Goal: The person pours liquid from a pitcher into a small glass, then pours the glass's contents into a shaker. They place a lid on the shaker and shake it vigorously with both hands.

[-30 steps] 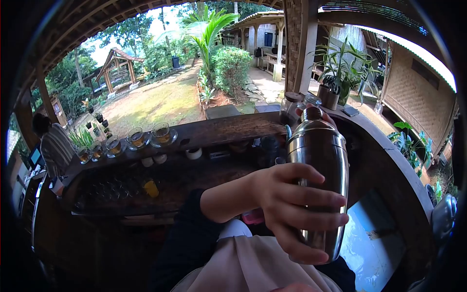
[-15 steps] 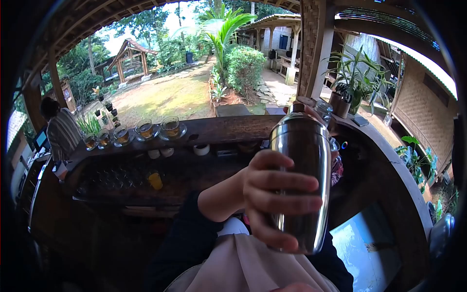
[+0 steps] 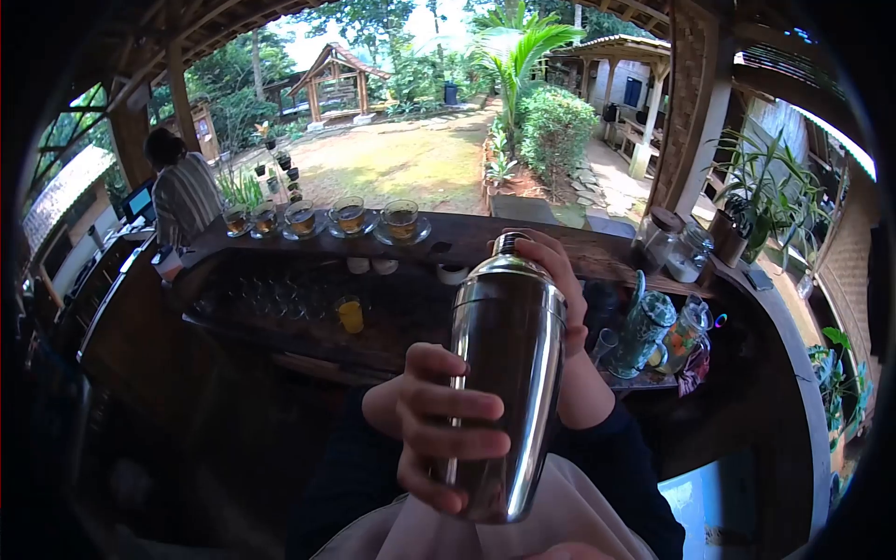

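Note:
A shiny steel cocktail shaker [image 3: 509, 373] is held up close in front of my chest, tilted a little with its cap toward the upper middle. My left hand [image 3: 448, 425] wraps round the lower body from the left, fingers across the near side. At the top right, my right hand [image 3: 557, 280] grips the shoulder and cap end, partly hidden behind the metal. What the shaker contains cannot be seen.
Several glass cups of amber drink [image 3: 399, 222] stand on saucers along the counter [image 3: 523, 245]. Below sits a yellow-orange drink [image 3: 350, 315]. On the right are a patterned pitcher [image 3: 644, 331] and glass jars [image 3: 689, 254]. A person in a striped shirt [image 3: 187, 201] stands far left.
The shaker has moved left and slightly down in view, with both hands on it. My view has turned left, so the pitcher and more of my right hand now show.

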